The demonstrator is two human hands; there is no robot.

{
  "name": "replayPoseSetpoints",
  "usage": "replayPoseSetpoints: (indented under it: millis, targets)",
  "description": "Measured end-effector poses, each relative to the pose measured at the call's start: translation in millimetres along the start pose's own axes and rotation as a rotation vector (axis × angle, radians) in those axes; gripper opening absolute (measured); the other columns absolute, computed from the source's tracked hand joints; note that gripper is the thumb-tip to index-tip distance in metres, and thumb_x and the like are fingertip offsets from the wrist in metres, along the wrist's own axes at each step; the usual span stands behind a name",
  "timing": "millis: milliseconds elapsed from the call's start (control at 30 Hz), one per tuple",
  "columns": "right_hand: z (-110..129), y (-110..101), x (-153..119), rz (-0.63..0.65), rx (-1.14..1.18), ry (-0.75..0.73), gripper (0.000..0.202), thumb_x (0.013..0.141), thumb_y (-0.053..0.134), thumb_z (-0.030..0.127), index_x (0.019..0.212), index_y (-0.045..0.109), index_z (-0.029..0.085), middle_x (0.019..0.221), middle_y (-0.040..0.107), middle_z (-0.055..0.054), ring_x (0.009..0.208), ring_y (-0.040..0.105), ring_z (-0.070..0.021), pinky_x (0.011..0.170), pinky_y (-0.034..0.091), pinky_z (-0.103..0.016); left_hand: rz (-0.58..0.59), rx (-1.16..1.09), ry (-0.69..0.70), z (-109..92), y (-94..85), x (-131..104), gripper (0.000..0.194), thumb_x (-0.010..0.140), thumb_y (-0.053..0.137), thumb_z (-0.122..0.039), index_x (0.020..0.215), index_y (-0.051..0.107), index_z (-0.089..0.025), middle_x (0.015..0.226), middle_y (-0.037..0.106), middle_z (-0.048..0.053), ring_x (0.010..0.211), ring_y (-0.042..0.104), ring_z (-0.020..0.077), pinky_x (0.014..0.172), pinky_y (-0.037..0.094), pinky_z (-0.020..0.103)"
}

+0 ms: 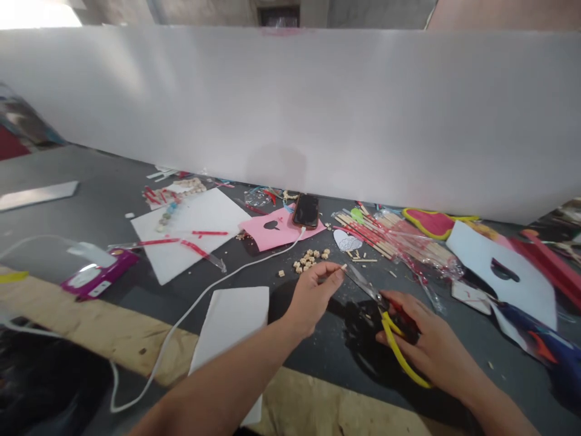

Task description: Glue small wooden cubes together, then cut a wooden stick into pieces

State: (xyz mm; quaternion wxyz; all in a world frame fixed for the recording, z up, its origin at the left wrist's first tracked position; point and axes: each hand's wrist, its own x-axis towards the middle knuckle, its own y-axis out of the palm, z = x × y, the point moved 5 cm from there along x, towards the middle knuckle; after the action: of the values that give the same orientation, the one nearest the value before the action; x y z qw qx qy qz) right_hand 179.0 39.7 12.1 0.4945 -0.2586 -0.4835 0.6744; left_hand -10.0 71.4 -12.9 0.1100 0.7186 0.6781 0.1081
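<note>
My left hand [316,293] pinches a short pale piece, perhaps the end of a thin wooden stick [344,267], between thumb and fingertips. My right hand [426,339] is closed around the yellow handles of a pair of scissors [363,283]. The scissor tips reach right up to the pale piece; whether they touch it I cannot tell. Just beyond my left fingers lies a cluster of small tan flower-like pieces [308,260]. Cut stick bits [361,259] lie past the blades, beside a white paper heart [347,240].
A phone [306,211] on pink paper trails a white cable [200,297] across the table. Plastic-wrapped sticks [376,233] lie behind the scissors. A blue-handled tool [535,333] is at right, a purple device [100,274] at left. A white panel [290,109] stands behind.
</note>
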Motion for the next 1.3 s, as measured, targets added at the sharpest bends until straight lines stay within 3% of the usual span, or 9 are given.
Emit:
replayPoseSetpoints:
  millis: [333,667,1100,1300]
  targets:
    - [0,8,-6,-0.003,-0.042,-0.071,0.048,0.076,0.057,0.042,0.119,0.047,0.026,0.111,0.061,-0.008,0.092,0.062,-0.0208,0.077,0.051,-0.032,0.056,0.155,-0.033,8,8.2,-8,0.021,0.077,0.058,-0.035,0.081,0.061,-0.015,0.070,0.055,0.000,0.062,0.045,0.0099,0.060,0.035,0.021]
    - [-3,7,-10,-0.039,-0.068,-0.063,0.056,0.074,0.057,0.045,0.122,0.044,0.020,0.108,0.063,-0.012,0.094,0.062,-0.0251,0.077,0.051,-0.036,0.086,0.212,0.014,9,9.5,-10,0.021,0.078,0.057,-0.035,0.080,0.061,-0.015,0.080,0.058,0.003,0.067,0.048,0.0108,0.060,0.036,0.021]
    - [-10,12,-8,0.030,-0.002,0.026,0.057,0.070,0.061,0.044,0.121,0.045,0.024,0.106,0.065,-0.009,0.087,0.066,-0.0241,0.070,0.052,-0.032,0.130,0.292,0.173,2,10.1,-11,0.010,0.080,0.054,-0.023,0.079,0.061,-0.015,0.089,0.060,0.006,0.081,0.055,0.0149,0.068,0.041,0.023]
    - [-13,8,-8,-0.030,-0.018,0.111,0.052,0.065,0.064,0.050,0.107,0.052,0.023,0.091,0.068,-0.007,0.075,0.067,-0.0234,0.062,0.052,-0.031,0.114,0.349,0.160,0,10.2,-11,0.012,0.081,0.054,-0.024,0.078,0.061,-0.015,0.089,0.061,0.006,0.079,0.055,0.0144,0.068,0.041,0.023]
